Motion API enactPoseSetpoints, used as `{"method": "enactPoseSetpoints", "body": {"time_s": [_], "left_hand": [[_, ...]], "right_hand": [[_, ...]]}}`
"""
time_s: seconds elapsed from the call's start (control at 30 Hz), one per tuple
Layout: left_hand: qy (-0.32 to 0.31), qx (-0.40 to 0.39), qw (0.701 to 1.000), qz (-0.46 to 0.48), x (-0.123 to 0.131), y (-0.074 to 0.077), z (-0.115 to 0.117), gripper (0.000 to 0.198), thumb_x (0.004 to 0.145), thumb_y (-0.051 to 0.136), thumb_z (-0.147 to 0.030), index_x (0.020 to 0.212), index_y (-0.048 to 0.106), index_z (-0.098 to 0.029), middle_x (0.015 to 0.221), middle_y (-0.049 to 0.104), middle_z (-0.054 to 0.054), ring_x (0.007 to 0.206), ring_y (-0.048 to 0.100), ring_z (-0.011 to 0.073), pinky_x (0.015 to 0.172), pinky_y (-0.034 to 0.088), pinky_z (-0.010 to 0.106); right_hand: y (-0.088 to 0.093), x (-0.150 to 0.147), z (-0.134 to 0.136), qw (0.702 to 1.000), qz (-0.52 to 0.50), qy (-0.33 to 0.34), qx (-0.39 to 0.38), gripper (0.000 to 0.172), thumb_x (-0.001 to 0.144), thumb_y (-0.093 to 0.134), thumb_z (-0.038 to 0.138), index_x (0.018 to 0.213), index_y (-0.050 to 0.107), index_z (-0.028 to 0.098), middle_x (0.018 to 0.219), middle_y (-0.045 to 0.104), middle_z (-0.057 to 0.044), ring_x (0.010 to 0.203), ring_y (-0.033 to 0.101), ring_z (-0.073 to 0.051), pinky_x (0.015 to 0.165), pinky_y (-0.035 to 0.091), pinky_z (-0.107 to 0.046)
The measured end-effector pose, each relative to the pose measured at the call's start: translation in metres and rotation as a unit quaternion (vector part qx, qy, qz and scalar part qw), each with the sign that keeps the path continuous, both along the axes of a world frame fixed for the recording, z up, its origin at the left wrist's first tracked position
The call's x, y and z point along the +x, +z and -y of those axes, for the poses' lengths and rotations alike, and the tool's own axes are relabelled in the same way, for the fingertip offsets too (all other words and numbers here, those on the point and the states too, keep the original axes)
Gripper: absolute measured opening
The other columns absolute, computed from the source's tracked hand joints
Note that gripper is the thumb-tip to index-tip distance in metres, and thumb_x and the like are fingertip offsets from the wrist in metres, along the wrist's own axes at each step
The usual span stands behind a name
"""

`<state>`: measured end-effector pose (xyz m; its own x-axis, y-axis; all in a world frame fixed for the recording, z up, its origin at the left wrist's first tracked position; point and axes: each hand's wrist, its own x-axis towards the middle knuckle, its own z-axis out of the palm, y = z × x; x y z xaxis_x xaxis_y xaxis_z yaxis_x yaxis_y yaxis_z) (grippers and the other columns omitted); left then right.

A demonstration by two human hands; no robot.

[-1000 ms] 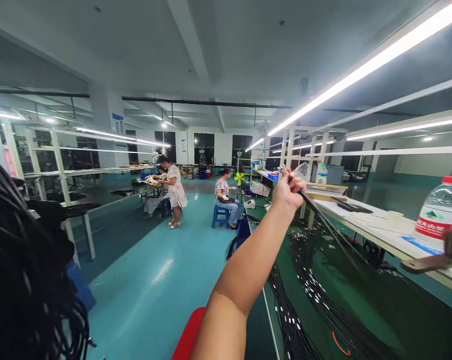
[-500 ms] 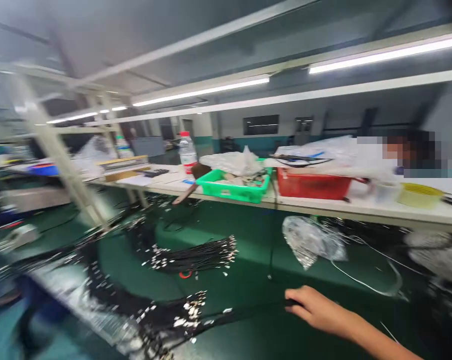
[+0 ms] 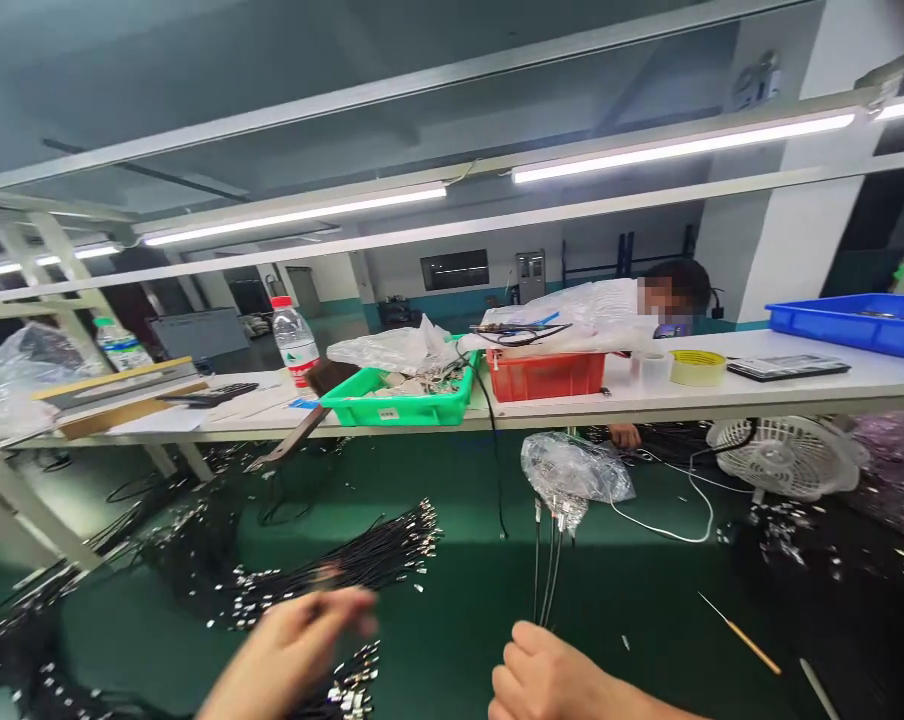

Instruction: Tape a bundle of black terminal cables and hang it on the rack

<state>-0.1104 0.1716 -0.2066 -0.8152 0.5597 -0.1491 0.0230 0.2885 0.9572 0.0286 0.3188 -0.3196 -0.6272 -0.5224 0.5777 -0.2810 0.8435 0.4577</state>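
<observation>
My right hand [image 3: 546, 675] is closed near the bottom centre, gripping a few thin black cables [image 3: 546, 565]. These cables run up toward a clear plastic bag [image 3: 572, 470] lying on the green mat. My left hand [image 3: 302, 640] is blurred by motion at the lower left, fingers stretched out, just above a bundle of black cables with metal terminals [image 3: 347, 565]. More such cable bundles [image 3: 17, 650] trail off to the far left.
A white shelf [image 3: 797, 390] carries a green tray [image 3: 399, 405], red tray [image 3: 546, 375], blue tray [image 3: 849, 320], yellow tape roll [image 3: 696, 367] and water bottle [image 3: 294, 340]. A white fan [image 3: 786, 455] stands at right. A person [image 3: 673, 290] sits behind the shelf.
The view has swung from the aisle to the bench. My right hand dropped from stretched-out high to low over the mat, and my left hand came into view.
</observation>
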Motion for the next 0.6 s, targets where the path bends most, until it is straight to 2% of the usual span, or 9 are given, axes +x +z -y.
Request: {"method": "enactPoseSetpoints", "body": {"time_s": [0.03,0.1,0.13,0.2,0.27,0.37,0.5,0.6], "left_hand": [[-0.063,-0.028,0.997,-0.022,0.008,-0.007,-0.003,0.025,0.067,0.066,-0.038,0.067,0.065,-0.013,0.062,0.06,0.0,0.049,0.045,0.0103,0.047,0.033,0.021],[-0.181,-0.025,0.979,-0.086,0.028,-0.019,-0.021,0.026,0.071,0.06,-0.037,0.06,0.066,-0.013,0.056,0.056,-0.001,0.051,0.041,0.0101,0.049,0.028,0.021],[-0.231,-0.009,0.969,-0.087,0.038,-0.024,-0.033,0.03,0.074,0.055,-0.038,0.061,0.064,-0.013,0.056,0.054,-0.001,0.053,0.041,0.0104,0.051,0.028,0.021],[-0.279,0.019,0.96,-0.03,0.054,-0.032,-0.053,0.033,0.073,0.054,-0.042,0.057,0.059,-0.013,0.052,0.049,-0.002,0.052,0.04,0.0103,0.051,0.027,0.021],[-0.297,0.053,0.951,0.065,0.064,-0.037,-0.064,0.031,0.067,0.06,-0.043,0.056,0.055,-0.014,0.05,0.047,-0.002,0.049,0.042,0.0104,0.05,0.029,0.021],[-0.308,0.098,0.931,0.172,0.069,-0.043,-0.064,0.027,0.061,0.068,-0.038,0.06,0.056,-0.014,0.049,0.048,-0.002,0.045,0.043,0.0099,0.05,0.031,0.021],[-0.313,0.107,0.92,0.209,0.069,-0.051,-0.056,0.024,0.057,0.073,-0.032,0.065,0.063,-0.011,0.05,0.047,-0.003,0.047,0.038,0.0071,0.049,0.025,0.02],[-0.286,0.117,0.925,0.22,0.068,-0.057,-0.053,0.028,0.056,0.075,-0.035,0.068,0.066,-0.011,0.05,0.046,-0.003,0.048,0.035,0.0065,0.049,0.023,0.02]], "right_hand": [[-0.008,-0.006,0.005,1.0,-0.002,0.009,0.004,0.028,0.075,0.047,0.009,0.05,0.04,0.019,0.04,0.037,0.003,0.038,0.029,-0.011,0.043,0.014,-0.029],[-0.023,-0.015,0.014,0.999,0.033,0.012,-0.004,0.029,0.077,0.046,0.009,0.05,0.046,0.019,0.038,0.041,0.003,0.037,0.033,-0.012,0.042,0.019,-0.029],[-0.029,-0.019,0.018,0.998,0.06,0.01,-0.016,0.029,0.079,0.046,0.01,0.051,0.05,0.019,0.038,0.043,0.003,0.038,0.036,-0.012,0.042,0.023,-0.028],[-0.038,-0.024,0.025,0.993,0.112,0.008,-0.043,0.027,0.082,0.048,0.014,0.057,0.056,0.02,0.043,0.05,0.003,0.044,0.043,-0.012,0.047,0.033,-0.027],[-0.041,-0.026,0.031,0.988,0.136,0.006,-0.067,0.02,0.084,0.05,0.022,0.066,0.059,0.019,0.054,0.057,0.003,0.052,0.05,-0.012,0.055,0.041,-0.026],[-0.041,-0.021,0.037,0.983,0.153,-0.01,-0.105,0.021,0.087,0.048,0.031,0.078,0.059,0.017,0.073,0.061,0.0,0.063,0.055,-0.011,0.062,0.046,-0.026],[-0.037,-0.012,0.041,0.972,0.174,-0.023,-0.154,0.021,0.088,0.046,0.034,0.086,0.059,0.017,0.084,0.061,-0.002,0.068,0.057,-0.011,0.063,0.049,-0.026],[-0.031,-0.011,0.043,0.966,0.184,-0.015,-0.183,0.019,0.088,0.046,0.032,0.088,0.059,0.018,0.083,0.062,-0.001,0.067,0.057,-0.011,0.063,0.049,-0.026]]}}
